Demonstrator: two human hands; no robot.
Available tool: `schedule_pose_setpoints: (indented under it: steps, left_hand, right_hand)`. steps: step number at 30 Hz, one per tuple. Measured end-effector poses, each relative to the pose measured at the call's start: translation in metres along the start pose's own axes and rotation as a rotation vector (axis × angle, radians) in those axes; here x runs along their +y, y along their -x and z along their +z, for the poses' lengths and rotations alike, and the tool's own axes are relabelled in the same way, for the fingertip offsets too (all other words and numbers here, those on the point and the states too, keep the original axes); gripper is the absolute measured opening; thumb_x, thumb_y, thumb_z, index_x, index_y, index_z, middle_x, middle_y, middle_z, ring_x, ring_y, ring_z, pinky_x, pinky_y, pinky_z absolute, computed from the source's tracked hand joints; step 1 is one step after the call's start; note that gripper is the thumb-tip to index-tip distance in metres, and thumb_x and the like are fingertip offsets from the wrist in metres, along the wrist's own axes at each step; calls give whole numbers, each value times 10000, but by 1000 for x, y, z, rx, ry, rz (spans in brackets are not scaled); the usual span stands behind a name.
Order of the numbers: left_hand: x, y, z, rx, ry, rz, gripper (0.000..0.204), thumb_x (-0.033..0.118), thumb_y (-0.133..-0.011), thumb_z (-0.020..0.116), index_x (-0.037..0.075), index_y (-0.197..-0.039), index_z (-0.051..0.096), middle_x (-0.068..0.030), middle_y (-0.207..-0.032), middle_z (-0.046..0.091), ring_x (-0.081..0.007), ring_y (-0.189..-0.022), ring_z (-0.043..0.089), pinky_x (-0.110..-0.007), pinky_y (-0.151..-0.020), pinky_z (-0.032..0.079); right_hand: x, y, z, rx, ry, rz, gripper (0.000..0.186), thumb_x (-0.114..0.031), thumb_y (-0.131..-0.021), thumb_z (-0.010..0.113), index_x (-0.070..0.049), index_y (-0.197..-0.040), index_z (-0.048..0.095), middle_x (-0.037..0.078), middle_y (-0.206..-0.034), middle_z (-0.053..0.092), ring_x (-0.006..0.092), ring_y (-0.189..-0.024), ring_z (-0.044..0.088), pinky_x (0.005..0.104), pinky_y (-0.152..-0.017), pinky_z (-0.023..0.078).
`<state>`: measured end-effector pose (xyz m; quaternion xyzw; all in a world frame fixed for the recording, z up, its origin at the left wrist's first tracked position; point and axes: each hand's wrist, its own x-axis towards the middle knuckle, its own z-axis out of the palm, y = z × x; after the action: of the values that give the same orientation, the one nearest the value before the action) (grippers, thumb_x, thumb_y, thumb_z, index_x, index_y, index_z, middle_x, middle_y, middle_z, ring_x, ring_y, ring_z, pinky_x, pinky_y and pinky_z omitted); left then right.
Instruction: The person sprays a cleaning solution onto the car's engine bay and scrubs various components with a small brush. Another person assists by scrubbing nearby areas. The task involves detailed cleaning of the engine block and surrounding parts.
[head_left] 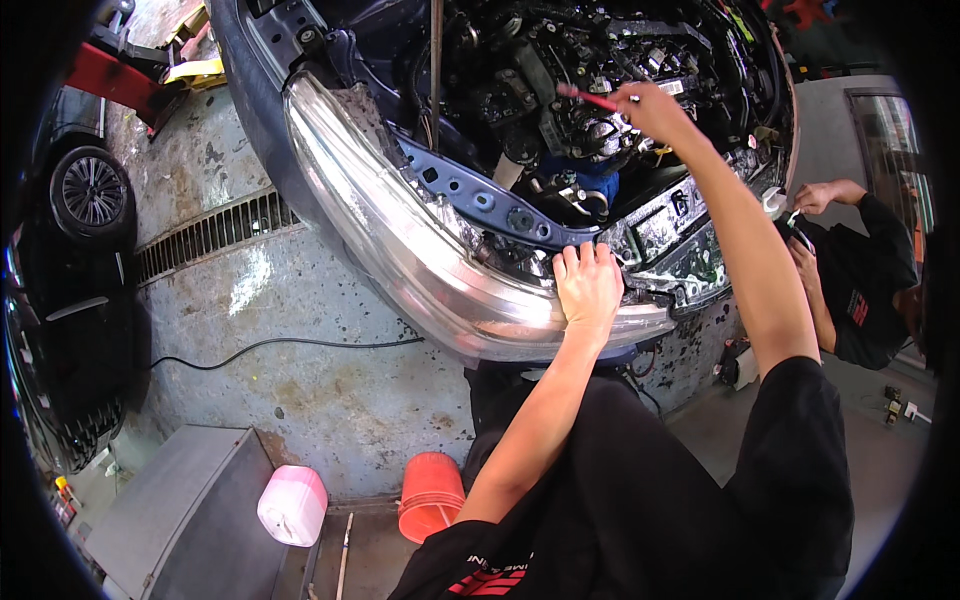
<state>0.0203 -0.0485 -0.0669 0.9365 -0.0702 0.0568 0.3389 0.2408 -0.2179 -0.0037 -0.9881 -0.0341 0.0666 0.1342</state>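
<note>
My right hand [652, 112] is closed around a slim red-handled tool [597, 98] above the engine [640, 60]. The tool points left; its far end blends into the dark parts, so I cannot tell its kind. My left hand [588, 287] rests on the front edge of the engine bay, where the large clear headlight [430, 265] meets the blue metal panel [480, 200]. Its fingers lie slightly apart over the edge, holding nothing. The engine and surrounding parts look wet and shiny.
A co-worker [870, 270] stands at the right by the car's front, with a small object in hand. A prop rod [436, 70] rises through the bay. Behind me are a red bucket [432, 490], a pink-filled jug [293, 505] and a grey cabinet [190, 500]. A black hose [290, 342] crosses the floor.
</note>
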Motion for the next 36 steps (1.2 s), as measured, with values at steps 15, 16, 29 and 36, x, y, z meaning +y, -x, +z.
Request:
schedule_pose_setpoints:
  steps: [15,16,29,36]
  left_hand:
    - [-1,-5,-2,-18,-70,-2,180,265,-818,634,87,-791,644,-73,-810,613,-262,-835,555,-404,-823,403]
    - [-1,-5,-3,-14,-73,6,181,266,-817,636,88,-790,644,-72,-808,612,-262,-833,554,-404,-822,404]
    - [2,-5,1,16,-145,15,179,271,-794,658,101,-746,632,-54,-760,602,-247,-830,561,-393,-804,416]
    - [5,-3,5,36,-209,31,186,303,-806,649,124,-758,637,-36,-773,617,-244,-824,572,-396,-799,415]
  right_hand:
    - [13,54,11,-181,-652,453,171,-197,-931,609,-132,-1065,693,-40,-590,501,40,-441,394,208,-378,265]
    - [24,52,11,-67,-719,473,169,-187,-938,595,-132,-1068,688,-38,-587,495,37,-439,394,208,-372,256]
    - [61,70,14,-164,-811,545,155,-203,-946,584,-141,-1051,681,-50,-591,485,22,-423,364,196,-362,205]
    - [59,73,22,-357,-864,401,159,-199,-908,636,-119,-1035,689,-16,-591,528,49,-435,411,228,-366,263]
